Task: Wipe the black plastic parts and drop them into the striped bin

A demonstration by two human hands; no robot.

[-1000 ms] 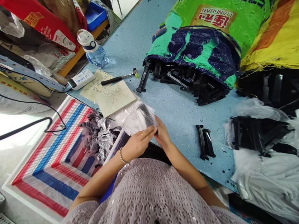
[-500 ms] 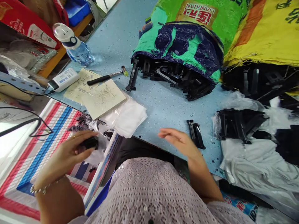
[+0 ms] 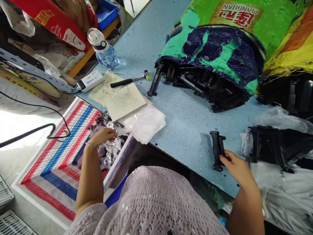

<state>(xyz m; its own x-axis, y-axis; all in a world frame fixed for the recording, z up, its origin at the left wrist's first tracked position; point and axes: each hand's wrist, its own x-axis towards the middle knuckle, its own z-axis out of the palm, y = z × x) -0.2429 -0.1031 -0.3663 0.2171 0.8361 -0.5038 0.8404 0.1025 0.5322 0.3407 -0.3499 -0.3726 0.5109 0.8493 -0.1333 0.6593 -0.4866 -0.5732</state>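
My right hand (image 3: 236, 164) grips the lower right side of a black plastic part (image 3: 216, 151), a long piece with a small side knob, at the tabletop. My left hand (image 3: 104, 136) is over the striped crate, fingers pinched together at the corner of a clear plastic bag (image 3: 123, 131). That corner reaches out from a stack of white, see-through bags (image 3: 149, 125) at the table edge. Below the left hand lie several bagged dark parts (image 3: 110, 151) in the crate.
A green sack (image 3: 234, 16) spills black parts (image 3: 193, 85) on the blue table (image 3: 181, 117). A hammer (image 3: 129, 80), notepad (image 3: 126, 101) and water bottle (image 3: 104, 49) stand left. Black pieces (image 3: 276, 145) in plastic lie right. The crate (image 3: 58, 163) has a striped lining.
My left hand has let go of a bagged black part over the crate and moved to the bag stack's corner. My right hand has moved right and taken hold of the black part.
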